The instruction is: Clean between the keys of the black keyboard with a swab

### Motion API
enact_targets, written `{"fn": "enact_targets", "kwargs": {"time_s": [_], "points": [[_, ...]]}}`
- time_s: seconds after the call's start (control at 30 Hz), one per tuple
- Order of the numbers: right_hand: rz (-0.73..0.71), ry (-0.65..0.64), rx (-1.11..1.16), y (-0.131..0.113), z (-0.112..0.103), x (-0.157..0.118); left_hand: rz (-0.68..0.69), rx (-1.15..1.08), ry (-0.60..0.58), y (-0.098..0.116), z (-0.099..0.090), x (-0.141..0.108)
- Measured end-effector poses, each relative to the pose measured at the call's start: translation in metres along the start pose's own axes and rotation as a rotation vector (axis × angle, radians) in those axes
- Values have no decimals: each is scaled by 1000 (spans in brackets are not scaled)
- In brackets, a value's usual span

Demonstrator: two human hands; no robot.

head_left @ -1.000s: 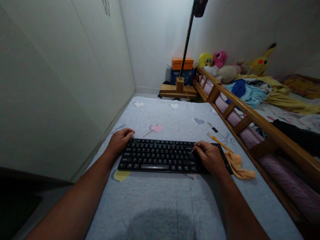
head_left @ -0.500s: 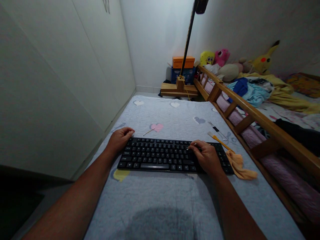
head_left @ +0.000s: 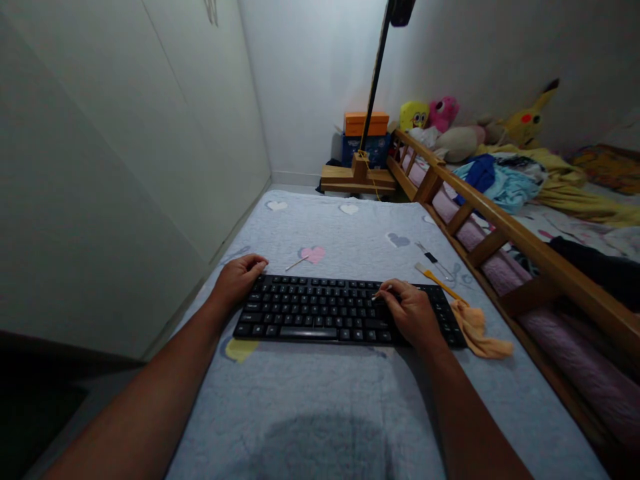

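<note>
A black keyboard point(head_left: 310, 310) lies on the pale, heart-patterned cloth point(head_left: 310, 393). At its upper left corner rests my left hand point(head_left: 243, 275), fingers closed and curled; whether anything is between them is hidden. Over the right part of the keys is my right hand point(head_left: 407, 308), its fingers pinching a small cotton swab point(head_left: 375, 297) whose white tip is at the keys. Another cotton swab point(head_left: 297, 263) lies behind the keyboard, across the pink heart. To the right are a brush with a yellow handle point(head_left: 443, 283), metal tweezers point(head_left: 433, 259) and an orange cloth point(head_left: 480, 331).
A wooden bed rail point(head_left: 500, 220) runs along the right side, with clothes and plush toys beyond it. White cabinet doors point(head_left: 125, 153) stand on the left. Behind the far edge are a wooden stand point(head_left: 357, 177) with a black pole and an orange box point(head_left: 366, 123).
The swab tip in my right hand has shifted very slightly left over the keys. My left hand stays at the keyboard's corner.
</note>
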State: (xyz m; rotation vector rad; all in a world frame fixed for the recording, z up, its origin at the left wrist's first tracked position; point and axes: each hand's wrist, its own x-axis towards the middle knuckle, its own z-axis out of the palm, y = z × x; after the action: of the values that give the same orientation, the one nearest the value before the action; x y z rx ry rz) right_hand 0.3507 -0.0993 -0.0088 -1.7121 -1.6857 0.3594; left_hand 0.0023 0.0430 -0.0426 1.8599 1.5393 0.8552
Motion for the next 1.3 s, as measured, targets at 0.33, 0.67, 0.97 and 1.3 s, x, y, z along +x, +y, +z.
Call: {"fn": "enact_targets", "kwargs": {"time_s": [0.33,0.67,0.97,1.3], "points": [[75,13,-7,11,-15,-3,7,15,4,-6,1,3],[76,43,53,7,-15,-6,9,32,-2,-5,0,2],[61,-14,39,9,-15,-6,-14,40,-9,-3,0,1],[104,26,173,1,0,-3,-11,54,-12,-3,0,2]]}}
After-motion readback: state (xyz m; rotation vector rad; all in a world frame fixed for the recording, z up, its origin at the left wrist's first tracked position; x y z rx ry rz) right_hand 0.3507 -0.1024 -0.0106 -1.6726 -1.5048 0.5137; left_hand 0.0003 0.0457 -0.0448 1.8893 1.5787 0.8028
